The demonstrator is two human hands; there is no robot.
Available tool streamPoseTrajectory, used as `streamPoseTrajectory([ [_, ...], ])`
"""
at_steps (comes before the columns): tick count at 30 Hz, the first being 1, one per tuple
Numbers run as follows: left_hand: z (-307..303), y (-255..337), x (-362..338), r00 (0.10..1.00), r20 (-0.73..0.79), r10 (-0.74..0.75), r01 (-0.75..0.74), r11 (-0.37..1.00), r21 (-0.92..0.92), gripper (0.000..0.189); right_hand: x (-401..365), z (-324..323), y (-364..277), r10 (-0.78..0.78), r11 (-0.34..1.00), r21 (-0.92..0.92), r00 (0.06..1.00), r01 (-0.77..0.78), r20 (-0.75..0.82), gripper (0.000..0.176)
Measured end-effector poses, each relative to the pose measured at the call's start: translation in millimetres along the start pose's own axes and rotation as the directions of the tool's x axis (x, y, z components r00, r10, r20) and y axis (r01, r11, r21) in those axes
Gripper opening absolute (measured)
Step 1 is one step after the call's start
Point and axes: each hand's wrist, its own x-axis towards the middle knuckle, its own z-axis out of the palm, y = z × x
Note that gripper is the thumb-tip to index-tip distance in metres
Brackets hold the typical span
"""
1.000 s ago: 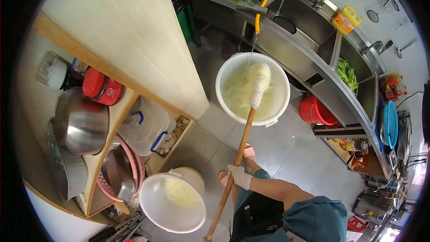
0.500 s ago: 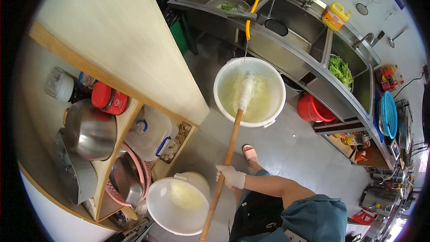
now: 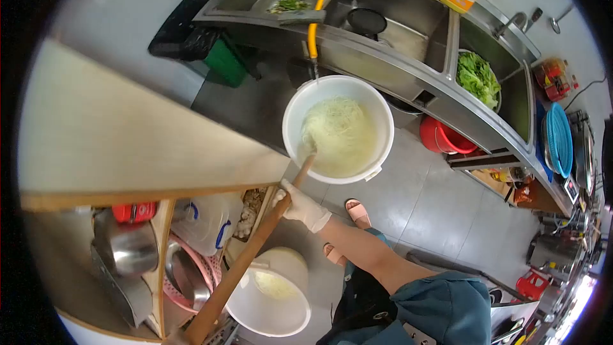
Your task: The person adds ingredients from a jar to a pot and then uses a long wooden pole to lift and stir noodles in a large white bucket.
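Note:
My right hand [image 3: 300, 207], in a pale glove, is closed around a long wooden pole [image 3: 255, 243]. The pole's far end dips into a large white bucket [image 3: 387, 144] of cloudy yellowish water with pale thin shreds [image 3: 338, 118]. At the lower left the near end of the pole leaves the view. My left hand does not show. Below my right wrist stands a second white bucket [image 3: 300, 319] with pale yellowish bits at its bottom [image 3: 274, 284].
A yellow hose [image 3: 317, 19] hangs over the first bucket from the steel sinks [image 3: 396, 70]. Leafy greens [image 3: 477, 80] sit in the right basin. A red bucket [image 3: 440, 137] stands under the sinks. Wooden shelving [image 3: 159, 262] with bowls and boxes is close on the left.
The shred-covered pole end has gone down into the water, and the pole now slants more. My right hand has moved up and left. The view has shifted, showing more of the green bin.

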Motion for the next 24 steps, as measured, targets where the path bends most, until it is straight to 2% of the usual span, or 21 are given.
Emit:
streamPoseTrajectory([
  [1, -0.6, 7.3, 33.6, 0.998, 0.002, 0.061, -0.061, 0.998, 0.023, 0.027, 7.7, -14.5, -22.7, -0.003, 0.992, 0.125, 1.0, 0.001, 0.021, 0.022],
  [2, -0.7, 16.3, 63.7, 0.998, -0.012, 0.064, -0.064, 0.997, -0.044, 0.026, 19.0, -32.8, -44.9, -0.014, 0.989, 0.146, 1.0, 0.01, 0.027, 0.022],
  [3, 2.5, 30.3, 90.1, 0.997, -0.025, 0.067, -0.07, 0.991, -0.112, 0.024, 31.4, -53.9, -66.6, -0.102, 0.984, 0.14, 0.994, 0.106, -0.034, 0.022],
  [4, 13.9, 58.2, 105.0, 0.998, 0.063, 0.008, 0.002, 0.989, -0.149, 0.017, 36.5, -67.0, -83.7, -0.185, 0.972, 0.132, 0.978, 0.197, -0.099, 0.022],
  [5, 26.1, 86.9, 112.4, 0.987, 0.156, -0.049, 0.077, 0.982, -0.175, 0.011, 41.8, -80.0, -99.9, -0.186, 0.967, 0.157, 0.978, 0.2, -0.099, 0.022],
  [7, 37.1, 116.9, 126.5, 0.989, 0.107, -0.102, 0.124, 0.967, -0.223, 0.009, 51.7, -91.5, -128.2, -0.183, 0.972, 0.069, 0.905, 0.226, -0.384, 0.027],
  [8, 44.8, 126.1, 126.8, 0.981, 0.128, -0.145, 0.173, 0.955, -0.242, 0.013, 64.4, -111.1, -135.5, -0.166, 0.978, 0.074, 0.948, 0.193, -0.271, 0.029],
  [9, 51.2, 136.7, 121.4, 0.969, 0.193, -0.155, 0.217, 0.908, -0.359, 0.013, 68.7, -124.2, -135.3, -0.166, 0.976, 0.092, 0.946, 0.198, -0.278, 0.029],
  [10, 59.7, 152.4, 109.3, 0.951, 0.263, -0.162, 0.273, 0.841, -0.468, 0.013, 70.7, -133.1, -135.3, -0.182, 0.98, 0.026, 0.937, 0.198, -0.297, 0.029],
  [11, 80.9, 185.4, 79.0, 0.914, 0.369, -0.17, 0.338, 0.823, -0.457, 0.015, 75.4, -137.9, -137.7, -0.199, 0.98, -0.043, 0.93, 0.195, -0.308, 0.029],
  [12, 86.0, 206.3, 62.4, 0.901, 0.406, -0.153, 0.378, 0.734, -0.564, 0.018, 81.8, -144.2, -142.5, -0.197, 0.98, -0.038, 0.931, 0.195, -0.307, 0.029],
  [13, 85.3, 225.5, 56.3, 0.84, 0.519, -0.158, 0.491, 0.63, -0.602, 0.017, 85.7, -152.4, -144.4, -0.214, 0.977, -0.093, 0.911, 0.193, -0.352, 0.028],
  [14, 90.2, 248.6, 46.9, 0.829, 0.525, -0.193, 0.544, 0.493, -0.679, 0.016, 88.2, -158.5, -143.1, -0.231, 0.971, -0.157, 0.889, 0.182, -0.395, 0.027],
  [15, 76.8, 254.5, 48.6, 0.828, 0.534, -0.173, 0.514, 0.614, -0.599, 0.012, 87.5, -156.5, -137.9, -0.229, 0.97, -0.169, 0.89, 0.175, -0.393, 0.027],
  [17, 86.3, 279.4, 12.4, 0.808, 0.556, -0.196, 0.552, 0.581, -0.598, 0.022, 72.4, -147.8, -120.2, -0.362, 0.902, -0.377, 0.845, 0.211, -0.394, 0.022],
  [18, 91.7, 292.8, -7.3, 0.8, 0.569, -0.19, 0.561, 0.573, -0.597, 0.022, 67.7, -142.2, -106.3, -0.373, 0.9, -0.382, 0.823, 0.21, -0.427, 0.024],
  [20, 105.0, 316.3, -48.5, 0.727, 0.638, -0.255, 0.663, 0.503, -0.554, 0.022, 42.4, -132.1, -78.0, -0.371, 0.89, -0.412, 0.834, 0.194, -0.409, 0.025],
  [21, 105.8, 327.6, -64.8, 0.718, 0.645, -0.262, 0.674, 0.493, -0.55, 0.022, 34.1, -125.7, -66.4, -0.38, 0.878, -0.434, 0.846, 0.202, -0.374, 0.027],
  [23, 108.5, 351.4, -95.7, 0.583, 0.787, -0.203, 0.774, 0.433, -0.462, 0.029, 27.7, -134.9, -42.7, -0.405, 0.865, -0.442, 0.852, 0.239, -0.331, 0.028],
  [24, 117.5, 368.1, -118.6, 0.637, 0.766, -0.086, 0.75, 0.3, -0.59, 0.03, 27.1, -147.2, -35.2, -0.39, 0.864, -0.461, 0.847, 0.202, -0.36, 0.026],
])
